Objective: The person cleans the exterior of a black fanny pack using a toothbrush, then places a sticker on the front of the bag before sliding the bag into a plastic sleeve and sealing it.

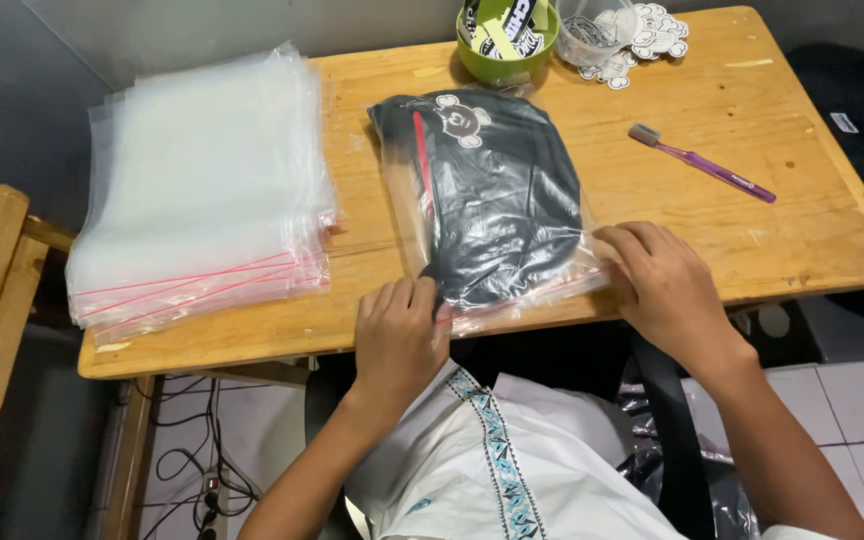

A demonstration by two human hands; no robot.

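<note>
Plastic zip bag [552, 215] w/ black folded shirt [497, 200]: both hands' fingers [414, 296] flat on the seal, gripping nothing; fabric just past fingers could jam the strip.

My left hand [397, 335] lies palm down, fingers together and pointing far, thumb tucked toward the right, pressing flat. My right hand [662, 285] sits palm down to the right, fingers curled and angled left, fingertips [614, 240] pressing. Both forearms run in from the near edge, bare, the wrists slightly bent, well apart.
</note>
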